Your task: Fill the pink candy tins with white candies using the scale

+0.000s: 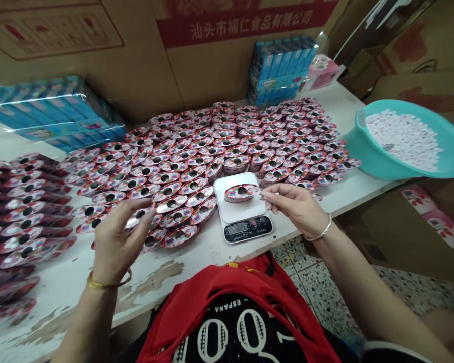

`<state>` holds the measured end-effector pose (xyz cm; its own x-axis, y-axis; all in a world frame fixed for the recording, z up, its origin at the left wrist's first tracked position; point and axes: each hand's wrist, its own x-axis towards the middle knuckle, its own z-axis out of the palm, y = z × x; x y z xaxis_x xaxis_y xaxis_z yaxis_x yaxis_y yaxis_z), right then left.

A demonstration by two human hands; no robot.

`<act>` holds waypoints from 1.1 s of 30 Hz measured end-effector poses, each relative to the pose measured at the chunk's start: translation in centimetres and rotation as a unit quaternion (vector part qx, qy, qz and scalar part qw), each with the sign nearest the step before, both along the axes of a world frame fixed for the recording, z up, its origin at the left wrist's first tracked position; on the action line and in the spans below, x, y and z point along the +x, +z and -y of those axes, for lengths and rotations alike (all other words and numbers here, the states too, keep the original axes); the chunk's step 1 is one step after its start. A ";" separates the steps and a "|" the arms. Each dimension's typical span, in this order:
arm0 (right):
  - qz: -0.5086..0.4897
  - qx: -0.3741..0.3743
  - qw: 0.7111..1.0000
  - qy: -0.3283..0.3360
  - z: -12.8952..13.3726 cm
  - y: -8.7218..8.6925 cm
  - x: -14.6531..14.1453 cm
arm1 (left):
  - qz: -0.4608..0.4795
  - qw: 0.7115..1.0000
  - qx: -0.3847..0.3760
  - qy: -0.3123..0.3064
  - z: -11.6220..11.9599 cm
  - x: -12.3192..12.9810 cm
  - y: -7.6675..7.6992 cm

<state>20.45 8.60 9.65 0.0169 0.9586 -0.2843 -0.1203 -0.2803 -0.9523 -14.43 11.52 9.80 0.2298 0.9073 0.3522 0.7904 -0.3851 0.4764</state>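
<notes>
A white kitchen scale (227, 214) with a black display panel stands on the table in front of me. On its plate sits one small red-and-white printed pillow-shaped box (232, 194), with a round hole in its top. My right hand (300, 209) is at the box's right end, thumb and fingertips pinched together on what looks like a small white piece. To the left of the scale, my left hand (119, 237) hovers near the front boxes, thumb and fingers apart, holding nothing. Many more such boxes (196, 159) stand in rows behind and left of the scale.
A turquoise basin (374, 164) of small white pieces (404, 138) sits at the right table edge. Blue shrink-wrapped packs (60, 113) stand at the back left, with another blue pack (276, 70) at the back right. Large cardboard cartons (117, 75) wall the back. More boxes (26, 217) line the far left.
</notes>
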 end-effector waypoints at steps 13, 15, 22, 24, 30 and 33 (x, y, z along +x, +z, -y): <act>0.252 0.095 0.958 0.099 -4.3 -0.6 -2.6 | -0.007 1.000 -0.017 -0.021 0.6 -0.8 -1.7; 0.310 0.109 0.938 0.112 -4.6 -0.8 -2.9 | -0.010 1.000 -0.016 -0.025 0.4 -0.8 -1.8; 0.370 0.156 0.905 0.142 -4.8 -0.4 -3.1 | 0.007 0.998 -0.039 -0.042 0.3 -1.1 -2.3; 0.372 0.163 0.902 0.144 -4.8 -0.2 -3.1 | 0.004 0.998 -0.044 -0.048 0.3 -1.1 -2.4; 0.342 0.168 0.915 0.132 -4.9 -0.1 -3.7 | 0.000 0.998 -0.047 -0.052 0.1 -1.0 -2.5; 0.273 0.151 0.942 0.121 -5.0 -0.4 -4.0 | 0.001 0.997 -0.052 -0.061 0.1 -1.0 -2.6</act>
